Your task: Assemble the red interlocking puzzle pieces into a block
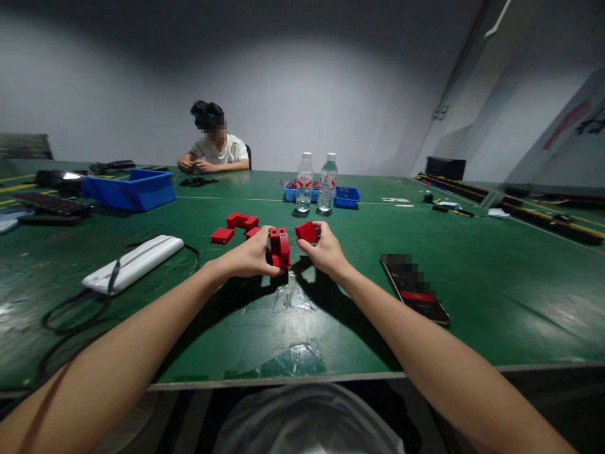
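Above green table (477, 265), my left hand (251, 257) curls part-closed round red block (282, 250), long side up-and-down in view. My right hand (329, 253) pinches smaller red piece (306, 232), tilted, just right of block, gap between. Forearms slant inward. Loose red blocks (242, 220) lie past left hand (water bottles (304, 184) stand farther back).

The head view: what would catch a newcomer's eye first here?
The bright red pieces near the middle: a notched one in the left hand and a smaller block in the right hand, held apart above the green table. Behind them stand two clear water bottles, the left one beside the right one.
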Action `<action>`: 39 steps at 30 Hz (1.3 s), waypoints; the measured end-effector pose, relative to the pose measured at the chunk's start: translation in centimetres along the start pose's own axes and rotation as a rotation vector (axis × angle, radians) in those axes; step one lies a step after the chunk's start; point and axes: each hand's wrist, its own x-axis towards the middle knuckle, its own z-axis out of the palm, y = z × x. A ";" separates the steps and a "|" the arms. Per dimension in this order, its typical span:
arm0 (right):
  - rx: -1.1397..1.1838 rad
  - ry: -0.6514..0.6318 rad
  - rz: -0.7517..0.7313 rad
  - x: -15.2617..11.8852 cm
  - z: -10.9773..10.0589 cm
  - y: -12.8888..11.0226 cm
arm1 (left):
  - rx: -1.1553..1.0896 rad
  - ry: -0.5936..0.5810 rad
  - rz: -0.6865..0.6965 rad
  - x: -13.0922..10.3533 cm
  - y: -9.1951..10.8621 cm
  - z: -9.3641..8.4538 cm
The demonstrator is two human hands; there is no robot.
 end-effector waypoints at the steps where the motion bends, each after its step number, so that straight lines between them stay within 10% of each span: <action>1: 0.069 0.011 0.024 0.1 0.1 0.0 | -0.001 0.000 0.000 0.0 0.0 0.0; 12: 0.679 -0.108 0.273 -0.5 0.1 -1.4 | -0.028 0.000 -0.009 0.0 -0.4 0.2; 39: 0.729 -0.118 0.159 -0.5 0.6 -1.4 | -0.048 0.019 0.007 0.0 -0.4 0.2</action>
